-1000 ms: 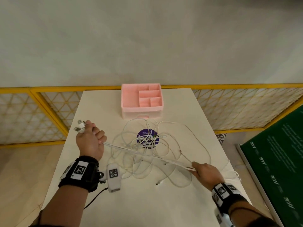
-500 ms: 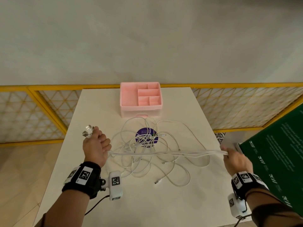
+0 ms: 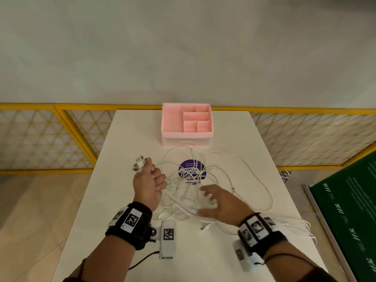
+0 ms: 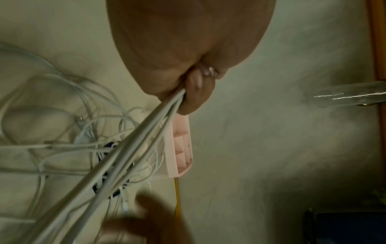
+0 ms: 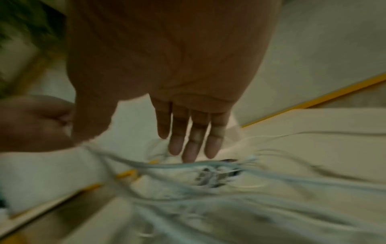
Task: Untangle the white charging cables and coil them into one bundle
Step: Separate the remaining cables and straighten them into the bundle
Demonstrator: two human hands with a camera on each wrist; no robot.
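Your right hand (image 3: pixel 221 202) has let go, fingers spread over the cables (image 3: pixel 189 186), while your left hand (image 3: pixel 149 185) fists the plug ends (image 3: pixel 139 164) as an anchor.

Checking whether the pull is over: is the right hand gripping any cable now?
No, the right hand hangs over the white cables with its fingers straight, gripping nothing.

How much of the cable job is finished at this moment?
Done: the plug ends are gathered in the left hand, which grips several strands. In hand: the right hand, fingers spread, holds nothing above the white cables. Left: most cable lies tangled on the table; no coil exists yet.
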